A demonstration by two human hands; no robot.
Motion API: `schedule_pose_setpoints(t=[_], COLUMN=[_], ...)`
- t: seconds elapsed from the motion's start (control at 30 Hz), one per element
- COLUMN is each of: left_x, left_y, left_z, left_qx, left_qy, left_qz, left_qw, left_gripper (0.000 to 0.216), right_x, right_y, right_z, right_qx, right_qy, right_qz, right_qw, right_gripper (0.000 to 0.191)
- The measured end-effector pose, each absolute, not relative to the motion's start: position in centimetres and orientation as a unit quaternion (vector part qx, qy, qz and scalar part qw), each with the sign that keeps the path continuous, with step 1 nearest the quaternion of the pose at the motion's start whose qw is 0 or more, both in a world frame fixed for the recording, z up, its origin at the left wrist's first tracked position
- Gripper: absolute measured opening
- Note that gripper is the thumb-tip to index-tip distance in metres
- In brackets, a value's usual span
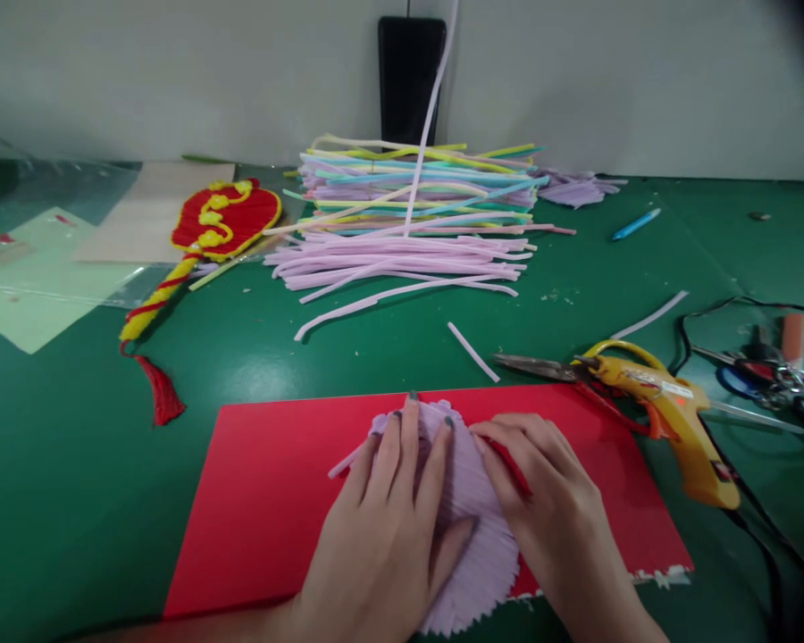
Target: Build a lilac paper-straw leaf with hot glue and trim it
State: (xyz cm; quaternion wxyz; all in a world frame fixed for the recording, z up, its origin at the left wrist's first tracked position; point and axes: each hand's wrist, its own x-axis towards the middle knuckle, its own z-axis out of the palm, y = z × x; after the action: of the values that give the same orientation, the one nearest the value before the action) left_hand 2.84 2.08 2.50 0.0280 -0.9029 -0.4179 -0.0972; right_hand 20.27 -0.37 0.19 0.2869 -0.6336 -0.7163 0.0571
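L hand (379,531) is flat w/ fingers spread wide on top of the fuzzy purple piece (479,567). The piece is on the red card (261,500), partly under L hand & b/w both hands. R hand (563,505) is at its right edge, thumb & finger tips close tog.; can't tell if they grip it. Yellow glue gun (687,415) is nr R hand, farther right.

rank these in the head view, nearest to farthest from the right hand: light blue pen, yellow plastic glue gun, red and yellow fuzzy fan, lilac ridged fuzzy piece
From the right hand:
1. Lilac ridged fuzzy piece: at its fingertips
2. Yellow plastic glue gun: to its right
3. Light blue pen: farther back, right
4. Red and yellow fuzzy fan: far left
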Motion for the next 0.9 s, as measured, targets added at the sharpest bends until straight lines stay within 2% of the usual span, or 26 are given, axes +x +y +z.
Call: schedule_pose_setpoints(t=[0.23, 0.37, 0.57, 0.67, 0.9], left_x=[2.9, 3.0, 3.0, 3.0, 3.0], left_y=[2.2, 2.2, 2.4, 2.3, 2.1], left_z=[2.4, 2.4, 2.2, 2.1, 2.0], left_qx=[-0.903, -0.903, -0.904, -0.904, -0.905], left_qy=[-0.416, -0.417, -0.412, -0.411, -0.412], left_qz=[-0.098, -0.098, -0.108, -0.107, -0.103], left_qw=[0.032, 0.030, 0.042, 0.043, 0.037], left_gripper=[0.052, 0.054, 0.055, 0.055, 0.056], right_x=[20.4, 20.3, 20.5, 20.4, 19.1], right_y=[-0.2, 0.7, 3.1, 4.9, 8.0], right_z=[0.2, 1.7, 3.8, 3.9, 3.5], right_qx=[-0.642, -0.662, -0.649, -0.620, -0.643], right_qy=[-0.708, -0.686, -0.693, -0.703, -0.667], right_qz=[0.065, 0.116, 0.171, 0.203, 0.276], right_qw=[0.286, 0.280, 0.264, 0.284, 0.256], right_gripper=[0.018, 0.013, 0.015, 0.014, 0.008])
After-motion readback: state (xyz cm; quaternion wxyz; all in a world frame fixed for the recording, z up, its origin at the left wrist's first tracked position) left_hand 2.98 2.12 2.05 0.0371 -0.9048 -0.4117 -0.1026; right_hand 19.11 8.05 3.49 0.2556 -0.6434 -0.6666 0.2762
